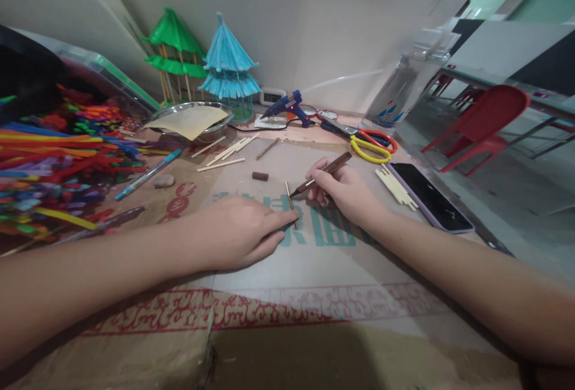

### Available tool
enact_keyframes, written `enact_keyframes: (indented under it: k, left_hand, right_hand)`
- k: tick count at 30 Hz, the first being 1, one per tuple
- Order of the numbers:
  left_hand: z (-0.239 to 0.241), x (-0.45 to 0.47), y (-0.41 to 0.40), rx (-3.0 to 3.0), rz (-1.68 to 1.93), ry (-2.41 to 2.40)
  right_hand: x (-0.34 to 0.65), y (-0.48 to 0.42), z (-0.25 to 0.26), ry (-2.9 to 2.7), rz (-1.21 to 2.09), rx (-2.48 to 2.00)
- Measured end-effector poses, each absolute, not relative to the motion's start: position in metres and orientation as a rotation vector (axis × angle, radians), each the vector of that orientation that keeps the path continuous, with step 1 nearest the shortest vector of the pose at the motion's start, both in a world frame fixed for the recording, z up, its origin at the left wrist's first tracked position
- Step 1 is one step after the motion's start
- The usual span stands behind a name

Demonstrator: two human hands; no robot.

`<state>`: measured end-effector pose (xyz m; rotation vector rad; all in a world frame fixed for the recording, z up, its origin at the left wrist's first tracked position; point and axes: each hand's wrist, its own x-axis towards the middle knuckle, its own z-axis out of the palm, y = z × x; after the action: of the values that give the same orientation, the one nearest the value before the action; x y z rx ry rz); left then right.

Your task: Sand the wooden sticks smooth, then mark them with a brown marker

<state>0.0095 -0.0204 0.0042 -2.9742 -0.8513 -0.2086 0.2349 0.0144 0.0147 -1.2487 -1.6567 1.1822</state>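
Observation:
My right hand (342, 191) grips a brown marker pen (322, 173), its tip touching a thin wooden stick (291, 202) that lies on the flattened cardboard (314, 294). My left hand (245, 233) pinches the near end of that stick and presses it down on the cardboard. The marker's brown cap (260, 176) lies a little beyond, to the left of the stick.
A heap of coloured pipe cleaners (54, 156) fills the left. Behind lie loose sticks (227, 153), a blue pen (148, 174), a metal bowl (193, 121), green and blue pagoda models (229, 66), a glue gun (287, 107), scissors (371, 144), a phone (429, 195), a water bottle (399, 93).

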Motion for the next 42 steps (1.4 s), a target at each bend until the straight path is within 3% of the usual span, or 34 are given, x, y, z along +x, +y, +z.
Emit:
enact_keyframes:
  k: [42]
  left_hand:
    - [0.0055,0.0113,-0.0196,-2.991,-0.164,-0.877]
  right_hand:
    - [0.2337,0.0172,0.0099,-1.635,1.168,-1.182]
